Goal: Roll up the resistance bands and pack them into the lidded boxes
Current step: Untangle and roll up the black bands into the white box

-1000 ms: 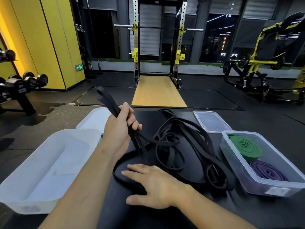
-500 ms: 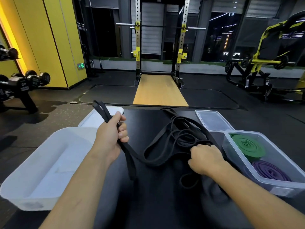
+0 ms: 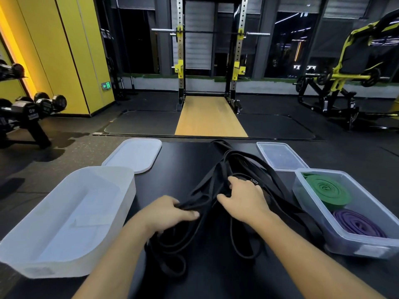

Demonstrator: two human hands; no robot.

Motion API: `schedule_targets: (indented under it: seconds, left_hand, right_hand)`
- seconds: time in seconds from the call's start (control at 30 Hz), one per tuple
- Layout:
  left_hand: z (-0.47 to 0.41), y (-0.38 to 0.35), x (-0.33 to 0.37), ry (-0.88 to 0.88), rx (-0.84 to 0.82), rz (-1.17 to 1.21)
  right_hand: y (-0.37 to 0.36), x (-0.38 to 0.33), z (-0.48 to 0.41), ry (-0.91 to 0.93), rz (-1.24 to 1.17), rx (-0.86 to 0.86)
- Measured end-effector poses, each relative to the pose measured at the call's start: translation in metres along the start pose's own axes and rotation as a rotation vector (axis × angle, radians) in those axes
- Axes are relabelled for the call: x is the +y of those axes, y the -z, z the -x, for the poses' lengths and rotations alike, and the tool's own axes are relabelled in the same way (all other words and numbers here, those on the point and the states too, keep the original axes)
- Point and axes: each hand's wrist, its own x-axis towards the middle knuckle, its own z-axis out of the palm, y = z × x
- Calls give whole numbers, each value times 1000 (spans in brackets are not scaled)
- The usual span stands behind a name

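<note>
Sorting: both hands are in the black bands, a messy heap in the middle of the frame, likely to pull one free so it can be rolled.
Left hand: low in the middle, fingers closed, pinching a few black strips against the thumb.
Right hand: just right of the left one, fingers curled down into the heap, gripping a bunch of strips.
Black bands: long, flat and floppy like rubber, looped over each other on the dark table; none is rolled yet.
White box: lower left, milky plastic with round corners, nothing inside, probably waiting for the black rolls.
White lid: flat, just behind the white box, off so things can go in.
Clear box: lower right, see-through plastic, open on top.
Green roll: a tight coil at the far end of the clear box.
Purple roll: a tight coil just beside the green one, nearer the bottom edge.
Clear lid: flat on the table behind the clear box.
</note>
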Motion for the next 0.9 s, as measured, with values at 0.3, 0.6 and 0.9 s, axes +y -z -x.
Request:
schedule_targets:
  seconds: [0.3,0.6,0.9]
  left_hand:
    - [4,-53,-4,-203,74,-207]
    - [-18,-35,-26,-83,415,1034]
    - [-15,-42,-34,-191,567,1272]
  right_hand:
    - [-26,-3,-32,145,-319,-63]
    - [-34,8,-12,295,-252,179]
    - [-46,-24,9,875,79,-30]
